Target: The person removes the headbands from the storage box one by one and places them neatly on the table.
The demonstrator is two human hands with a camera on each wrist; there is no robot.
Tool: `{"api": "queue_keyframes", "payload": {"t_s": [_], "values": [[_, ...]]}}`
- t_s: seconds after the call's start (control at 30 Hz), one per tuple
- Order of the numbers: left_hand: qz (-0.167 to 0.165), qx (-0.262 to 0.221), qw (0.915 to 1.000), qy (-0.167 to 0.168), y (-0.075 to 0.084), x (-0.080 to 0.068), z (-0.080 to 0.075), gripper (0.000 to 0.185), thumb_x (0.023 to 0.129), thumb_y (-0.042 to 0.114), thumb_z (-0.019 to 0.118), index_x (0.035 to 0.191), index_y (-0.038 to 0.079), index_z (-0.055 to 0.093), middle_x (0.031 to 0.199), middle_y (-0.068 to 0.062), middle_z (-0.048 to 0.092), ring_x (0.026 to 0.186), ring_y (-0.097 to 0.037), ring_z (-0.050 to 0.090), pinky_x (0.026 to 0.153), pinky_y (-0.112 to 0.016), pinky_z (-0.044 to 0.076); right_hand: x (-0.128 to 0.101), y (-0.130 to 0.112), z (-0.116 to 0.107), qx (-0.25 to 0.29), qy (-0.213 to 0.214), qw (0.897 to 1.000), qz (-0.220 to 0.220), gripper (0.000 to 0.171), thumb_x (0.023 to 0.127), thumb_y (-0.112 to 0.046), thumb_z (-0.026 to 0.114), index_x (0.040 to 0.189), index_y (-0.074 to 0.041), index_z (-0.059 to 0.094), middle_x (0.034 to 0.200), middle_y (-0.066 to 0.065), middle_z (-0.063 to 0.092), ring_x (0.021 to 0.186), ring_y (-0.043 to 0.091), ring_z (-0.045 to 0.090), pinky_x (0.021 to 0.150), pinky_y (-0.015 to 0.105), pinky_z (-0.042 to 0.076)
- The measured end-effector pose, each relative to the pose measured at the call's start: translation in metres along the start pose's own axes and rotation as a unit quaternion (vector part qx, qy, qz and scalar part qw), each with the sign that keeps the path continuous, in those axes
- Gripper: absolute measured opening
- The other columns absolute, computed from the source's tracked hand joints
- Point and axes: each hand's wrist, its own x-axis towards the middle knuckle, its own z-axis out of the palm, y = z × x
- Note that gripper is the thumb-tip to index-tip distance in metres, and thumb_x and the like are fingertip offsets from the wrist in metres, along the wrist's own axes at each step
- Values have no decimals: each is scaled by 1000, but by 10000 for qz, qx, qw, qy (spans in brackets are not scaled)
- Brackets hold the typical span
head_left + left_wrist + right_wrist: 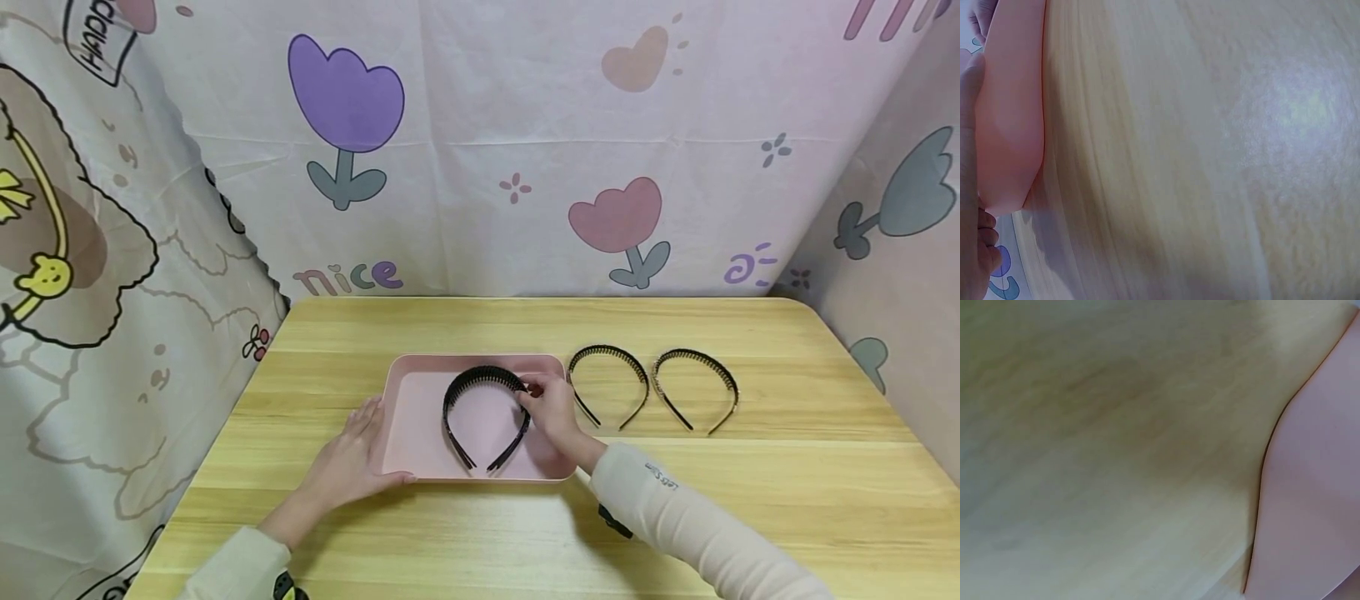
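One black toothed headband [486,417] lies in the pink tray [408,433], right hand [553,414] fingers pinching its arch. Left hand [352,462], fingers straight, rests against the tray's left edge. Two more headbands [652,387] lie on the worktop [787,467] just right of the tray.

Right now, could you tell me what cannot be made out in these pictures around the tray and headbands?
- Right hand: head view, its fingertips on the headband are too small to show the grip; the right wrist view shows only table and tray corner, blurred.
- Left hand: left wrist view cuts it at the left edge, beside the tray rim.
- Two headbands on the table: their teeth are too small to count.
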Motion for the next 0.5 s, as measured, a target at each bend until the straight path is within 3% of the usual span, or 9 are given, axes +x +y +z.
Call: {"api": "queue_keyframes", "payload": {"t_s": [0.3,0.5], "values": [[-41,23,10000,-20,1,0,-2,116,64,71,65,136,-13,33,143,-28,36,132,-41,36,109,-48,34,2,-6,-3,-55,-47,9999,135,18,72,4,69,90,2,73,72,12,68,65,15,60,61,23,53],[-68,7,10000,-54,2,0,-2,116,64,71,65,137,-13,33,143,-28,35,132,-41,36,109,-48,35,5,-8,-4,-93,-167,9994,296,18,74,4,68,91,3,72,73,12,68,64,14,58,57,20,50]]}}
